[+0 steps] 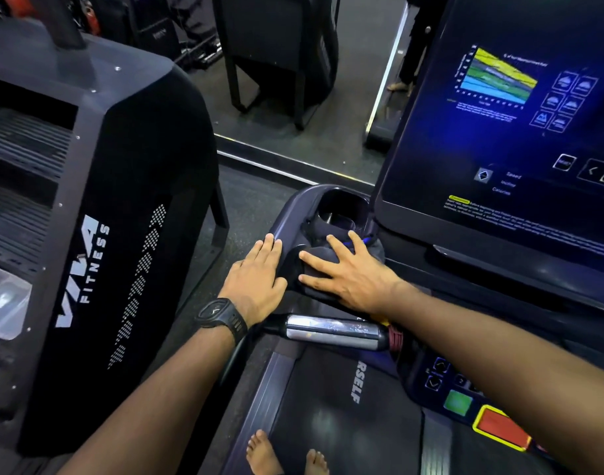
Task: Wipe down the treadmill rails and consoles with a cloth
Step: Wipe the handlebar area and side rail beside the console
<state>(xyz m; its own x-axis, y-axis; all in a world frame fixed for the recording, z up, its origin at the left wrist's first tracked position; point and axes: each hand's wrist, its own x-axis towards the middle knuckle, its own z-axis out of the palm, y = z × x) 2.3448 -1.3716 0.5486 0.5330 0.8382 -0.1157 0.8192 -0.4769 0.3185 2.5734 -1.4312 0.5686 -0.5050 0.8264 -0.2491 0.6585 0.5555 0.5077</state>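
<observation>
**Q:** Where did the cloth lie?

**A:** The dark cloth [319,270] lay bunched on the left wing of the treadmill console [288,214]. It sat just in front of the cup well [341,204] and near the lower left corner of the lit screen [520,132]. My right hand [352,274] covered most of it.

**Q:** State of each hand?

**A:** Right hand: palm down, fingers spread and nearly straight, pressing the cloth against the console, with nothing gripped. Left hand [259,274]: flat, fingers together and straight, resting on the console's outer rim just left of the cloth and holding nothing. A black wristwatch [222,315] sat on that wrist.

**Q:** And nearer the body?

**A:** The chrome grip [335,330] of the handrail ran crosswise just below both hands. My right forearm passed over its right end, where a red coiled cord [394,337] was wound. Below the grip lay the black belt [345,409], and my bare feet [261,452] stood on the deck at the lower edge of view. Beside my right forearm were a green button [458,402] and a red button [499,428] with a yellow border.

**Q:** To the left?

**A:** A separate black machine [88,269] lettered "VIVA FITNESS" stood apart from the treadmill, across a strip of floor.
</observation>
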